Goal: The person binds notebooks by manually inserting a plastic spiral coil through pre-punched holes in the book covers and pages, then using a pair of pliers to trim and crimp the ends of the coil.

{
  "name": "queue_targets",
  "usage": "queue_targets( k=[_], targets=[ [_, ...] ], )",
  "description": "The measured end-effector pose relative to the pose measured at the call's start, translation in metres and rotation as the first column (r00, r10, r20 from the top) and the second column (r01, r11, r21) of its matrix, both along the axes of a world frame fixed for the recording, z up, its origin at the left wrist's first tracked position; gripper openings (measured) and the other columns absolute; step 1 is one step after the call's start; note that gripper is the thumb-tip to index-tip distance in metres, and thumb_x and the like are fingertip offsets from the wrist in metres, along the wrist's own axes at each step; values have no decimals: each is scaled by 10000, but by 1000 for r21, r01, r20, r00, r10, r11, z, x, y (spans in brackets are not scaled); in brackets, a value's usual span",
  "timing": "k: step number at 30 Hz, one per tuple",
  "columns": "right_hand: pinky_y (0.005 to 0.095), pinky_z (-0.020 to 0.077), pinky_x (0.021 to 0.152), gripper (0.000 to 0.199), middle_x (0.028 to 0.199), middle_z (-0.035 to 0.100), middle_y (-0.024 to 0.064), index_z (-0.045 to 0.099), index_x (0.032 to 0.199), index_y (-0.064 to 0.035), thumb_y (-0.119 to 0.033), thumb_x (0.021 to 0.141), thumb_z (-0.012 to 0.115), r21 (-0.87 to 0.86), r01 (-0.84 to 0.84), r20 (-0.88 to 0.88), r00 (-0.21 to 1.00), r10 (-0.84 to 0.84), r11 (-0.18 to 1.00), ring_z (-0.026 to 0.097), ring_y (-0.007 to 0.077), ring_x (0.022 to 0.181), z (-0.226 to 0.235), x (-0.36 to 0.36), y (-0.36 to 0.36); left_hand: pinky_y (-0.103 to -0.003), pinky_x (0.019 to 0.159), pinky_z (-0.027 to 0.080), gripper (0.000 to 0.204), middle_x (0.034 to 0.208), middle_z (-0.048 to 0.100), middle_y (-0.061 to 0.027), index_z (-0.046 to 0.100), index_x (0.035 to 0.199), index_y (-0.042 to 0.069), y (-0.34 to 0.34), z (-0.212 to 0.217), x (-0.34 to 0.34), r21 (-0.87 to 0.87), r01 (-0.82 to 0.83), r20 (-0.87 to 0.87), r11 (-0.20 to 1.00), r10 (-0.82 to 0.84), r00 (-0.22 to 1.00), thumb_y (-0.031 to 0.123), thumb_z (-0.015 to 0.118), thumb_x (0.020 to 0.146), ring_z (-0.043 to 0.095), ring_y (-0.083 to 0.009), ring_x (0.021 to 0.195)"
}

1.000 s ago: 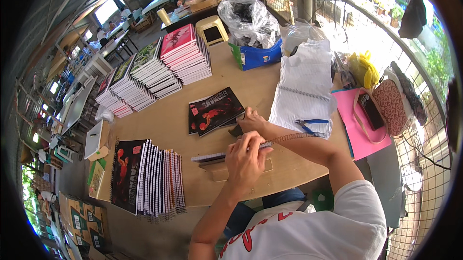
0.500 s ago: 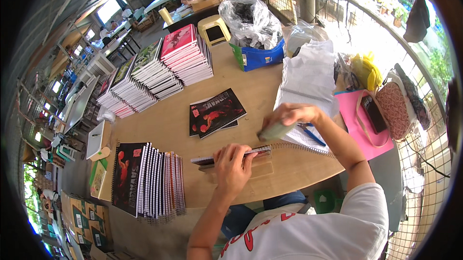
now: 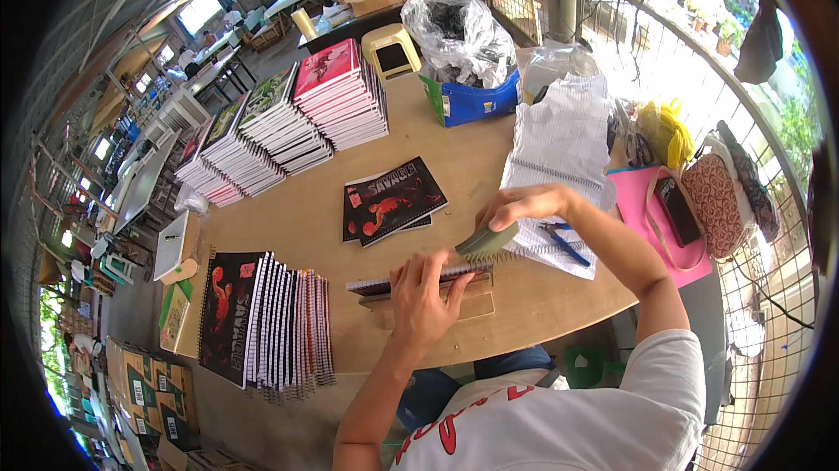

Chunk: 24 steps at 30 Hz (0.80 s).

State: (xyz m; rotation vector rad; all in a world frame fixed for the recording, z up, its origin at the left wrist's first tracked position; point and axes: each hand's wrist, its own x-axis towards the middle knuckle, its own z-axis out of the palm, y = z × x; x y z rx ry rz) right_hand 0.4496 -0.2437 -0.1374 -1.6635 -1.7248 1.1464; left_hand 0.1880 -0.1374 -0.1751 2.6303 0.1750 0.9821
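Your left hand (image 3: 424, 296) is pressing down flat, fingers spread, on a notebook (image 3: 411, 281) that is lying on edge in a wooden jig (image 3: 433, 303) near the front edge of the table (image 3: 489, 165). Your right hand (image 3: 516, 207) is curling closed around a grey-green block (image 3: 485, 242), holding its end against the right end of the notebook, just above the jig. Just beyond that hand, blue pliers (image 3: 559, 242) are resting on a stack of ruled pages (image 3: 564, 156), which is lying on the right side of the table. A dark-covered notebook pair (image 3: 391, 200) is sitting flat in the middle of the table, well apart from your hands. To your left, a row of finished books (image 3: 266, 322) is leaning together at the table's front corner, spirals pointing toward you. At the far side, tall stacks (image 3: 288, 121) of notebooks are standing in a line, and a blue box (image 3: 472, 100) with a clear plastic bag (image 3: 459, 30) is sitting behind the ruled pages. A pink folder (image 3: 638, 209) is lying to the right of the pages, near a patterned bag (image 3: 717, 204).
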Motion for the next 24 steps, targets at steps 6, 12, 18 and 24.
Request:
queue_targets(
  k=[6, 12, 18, 24],
  targets=[
    [373, 429, 953, 660, 1155, 698, 192, 695, 1151, 98, -503, 890, 622, 126, -101, -254, 958, 130, 987, 621, 274, 1068, -26, -7, 1, -399, 763, 424, 491, 968, 623, -55, 564, 1211, 100, -2, 1, 1, -105, -20, 62, 994, 27, 998, 256, 820, 822, 625, -252, 870],
    [407, 421, 1027, 695, 1248, 648, 222, 685, 1197, 84, -524, 872, 593, 118, -118, -346, 926, 152, 986, 610, 341, 1105, -30, -8, -2, -389, 767, 426, 511, 959, 616, -57, 559, 1219, 95, -1, 1, -2, -97, 2, 22, 995, 0, 1000, 247, 829, 813, 625, -245, 872],
    [405, 430, 1016, 634, 1204, 671, 233, 687, 1180, 77, -485, 902, 590, 2, 27, -157, 987, -27, 1000, 614, 351, 1108, -26, -10, -2, -403, 799, 454, 539, 952, 615, -77, 548, 1226, 96, 2, -2, -3, -149, -12, 13, 989, 14, 1000, 281, 841, 813, 622, -265, 841],
    [401, 451, 987, 663, 1184, 670, 248, 684, 1151, 92, -517, 907, 590, 140, 96, -431, 902, -27, 986, 623, 346, 1074, -41, -11, -5, -394, 786, 426, 381, 889, 631, -52, 605, 1046, 98, 10, 3, -9, -11, -98, 22, 995, 98, 995, 284, 837, 808, 618, -256, 831]
  ],
)
